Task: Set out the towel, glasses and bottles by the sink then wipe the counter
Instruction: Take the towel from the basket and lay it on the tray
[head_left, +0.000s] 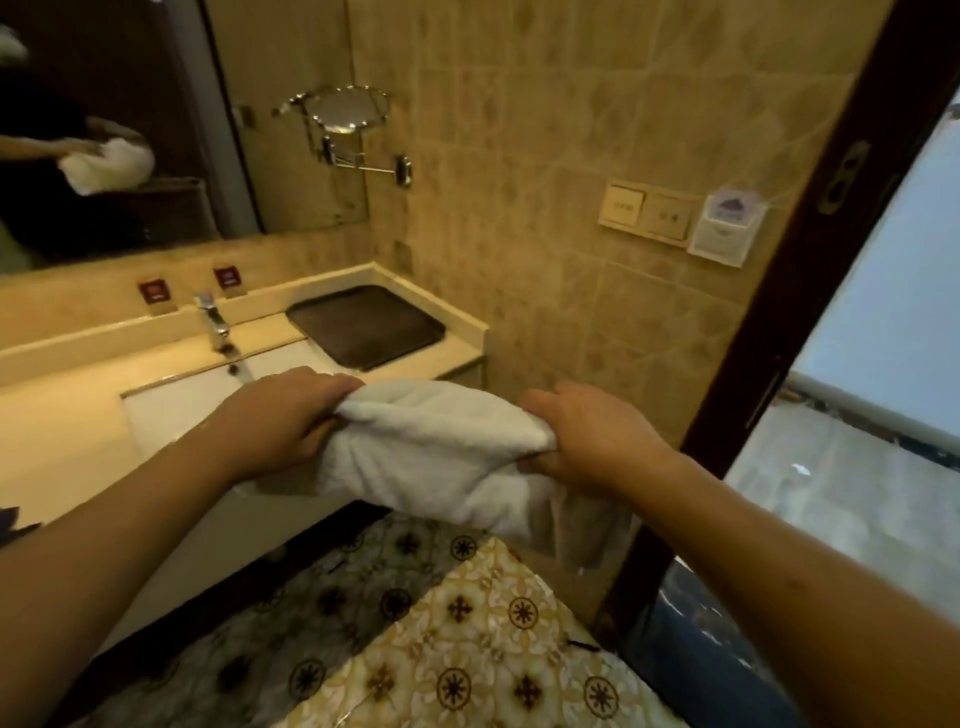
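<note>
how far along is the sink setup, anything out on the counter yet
Nothing looks set out yet: the dark tray on the counter right of the tap holds nothing, and no glasses or bottles are in view. In hand: the left hand and right hand grip the white towel in the air before the counter. Left: place the towel, glasses and bottles, then wipe.

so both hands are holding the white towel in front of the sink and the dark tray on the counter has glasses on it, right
Not quite. The head view shows the dark tray bare, with no glasses on it. The rest holds: the left hand and right hand both hold the white towel in front of the sink.
</note>
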